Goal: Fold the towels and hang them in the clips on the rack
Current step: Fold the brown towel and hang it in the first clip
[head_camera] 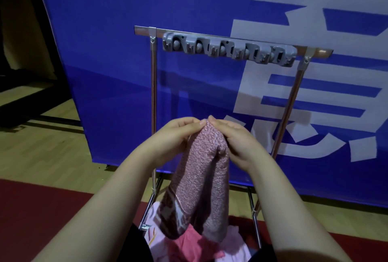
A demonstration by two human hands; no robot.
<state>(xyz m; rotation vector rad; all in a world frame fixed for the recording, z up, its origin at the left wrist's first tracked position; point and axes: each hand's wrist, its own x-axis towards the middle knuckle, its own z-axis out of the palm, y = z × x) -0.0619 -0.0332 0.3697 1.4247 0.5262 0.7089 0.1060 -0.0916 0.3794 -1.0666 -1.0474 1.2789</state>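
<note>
While both hands, left hand (178, 133) and right hand (233, 138), pinch its top, pink towel (201, 177) hangs below the grip, under the clip bar (228, 49).

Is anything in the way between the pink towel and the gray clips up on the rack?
Nothing visible is. The left hand and right hand pinch the top of the pink towel below the gray clips, with only open air between them. The blue banner hangs behind the rack, and none of the clips holds anything.

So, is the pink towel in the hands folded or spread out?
Folded. The pink towel hangs in a narrow doubled strip, top pinched by the left hand and right hand.
</note>
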